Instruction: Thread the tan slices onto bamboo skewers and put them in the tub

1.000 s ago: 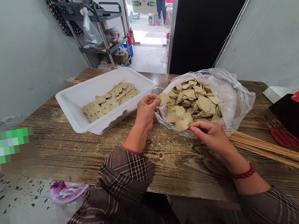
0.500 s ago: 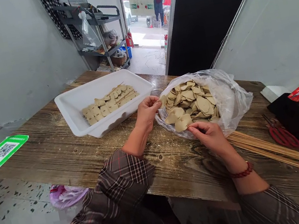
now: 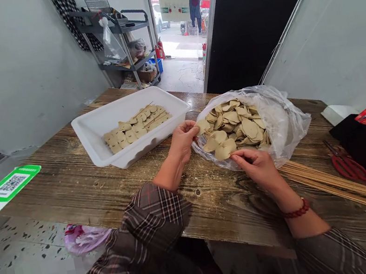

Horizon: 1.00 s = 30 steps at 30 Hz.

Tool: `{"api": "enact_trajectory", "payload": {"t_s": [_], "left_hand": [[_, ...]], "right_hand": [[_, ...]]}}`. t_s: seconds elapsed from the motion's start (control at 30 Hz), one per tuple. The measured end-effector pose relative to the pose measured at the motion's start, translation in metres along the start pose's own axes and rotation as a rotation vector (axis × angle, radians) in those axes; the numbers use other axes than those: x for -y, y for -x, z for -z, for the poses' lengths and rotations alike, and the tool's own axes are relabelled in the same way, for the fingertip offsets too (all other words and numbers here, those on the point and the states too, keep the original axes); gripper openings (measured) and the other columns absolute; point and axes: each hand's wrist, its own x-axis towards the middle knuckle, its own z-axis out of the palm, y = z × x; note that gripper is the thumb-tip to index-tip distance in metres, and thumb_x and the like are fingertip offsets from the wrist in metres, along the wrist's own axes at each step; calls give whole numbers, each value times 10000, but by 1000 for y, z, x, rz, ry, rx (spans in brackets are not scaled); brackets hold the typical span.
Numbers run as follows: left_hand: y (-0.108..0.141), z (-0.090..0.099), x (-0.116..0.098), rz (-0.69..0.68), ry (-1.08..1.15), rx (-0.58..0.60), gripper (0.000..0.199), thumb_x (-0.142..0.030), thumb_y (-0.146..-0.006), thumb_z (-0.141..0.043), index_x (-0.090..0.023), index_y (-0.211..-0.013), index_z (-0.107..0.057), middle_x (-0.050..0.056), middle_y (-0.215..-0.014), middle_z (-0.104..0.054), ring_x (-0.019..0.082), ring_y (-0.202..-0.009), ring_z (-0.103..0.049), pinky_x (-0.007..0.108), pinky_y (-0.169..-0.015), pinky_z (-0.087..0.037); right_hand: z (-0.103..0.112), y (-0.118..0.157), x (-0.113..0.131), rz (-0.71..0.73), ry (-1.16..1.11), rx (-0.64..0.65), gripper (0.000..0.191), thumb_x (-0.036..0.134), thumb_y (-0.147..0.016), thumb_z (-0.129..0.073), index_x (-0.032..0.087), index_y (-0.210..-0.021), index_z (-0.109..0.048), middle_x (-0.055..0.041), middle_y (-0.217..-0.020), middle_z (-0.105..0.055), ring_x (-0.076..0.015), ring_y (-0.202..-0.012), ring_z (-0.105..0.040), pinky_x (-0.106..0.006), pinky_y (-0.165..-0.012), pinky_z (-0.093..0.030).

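My left hand [image 3: 184, 141] pinches a thin beige slice [image 3: 203, 127] at the near left edge of a clear plastic bag [image 3: 282, 124]. The bag lies open, full of similar slices [image 3: 250, 129]. My right hand [image 3: 257, 164] is closed on a skewer, mostly hidden, that bears beige slices [image 3: 224, 149] over the bag's front edge. Left of the bag, a white tray [image 3: 100, 147] holds several skewers threaded with slices [image 3: 129, 134].
Bare skewers [image 3: 335, 181] lie right of my right hand, with red-handled scissors [image 3: 349, 164] and a black container [image 3: 365, 147] beyond. A green QR card [image 3: 9, 186] lies at the table's left. A grey cart [image 3: 121, 29] stands behind the wooden table [image 3: 197, 219].
The camera view has shifted slightly. My left hand's slice shows more fully and lies a little further right; my right hand has barely moved.
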Motion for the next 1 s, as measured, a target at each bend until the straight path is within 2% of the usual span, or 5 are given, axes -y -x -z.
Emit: {"api": "enact_trajectory", "payload": {"t_s": [0.23,0.67,0.8,1.0], "left_hand": [[-1,2,-1,114,112,5,224,-212,-589,-748,-147,-739,-595,-21,-656,-581,57,-534,-484,176,-457,-346],[3,-2,1,190,166,22,267,-198,-563,-795,-145,-711,-580,-37,-601,-556,55,-495,-477,184,-452,-359],[5,-4,2,149,129,30,277,-226,-552,-804,-147,-712,-592,-36,-613,-559,55,-505,-467,185,-457,-346],[5,-4,1,43,78,38,164,-192,-610,-722,-141,-717,-609,-28,-608,-565,58,-513,-456,189,-469,-330]], "right_hand": [[0,1,-1,12,4,-11,268,387,-873,-587,174,-857,-748,-48,-752,-723,-182,-671,-636,-291,-626,-481],[0,2,-6,36,18,-13,228,371,-854,-612,195,-868,-758,-53,-768,-731,-188,-661,-643,-315,-624,-504],[-1,3,-4,1,17,-39,231,377,-848,-616,198,-882,-759,-48,-745,-720,-187,-650,-631,-314,-612,-496],[-1,3,-1,-90,-2,-10,270,404,-851,-602,180,-865,-754,-26,-634,-657,-161,-558,-566,-290,-535,-454]]}}
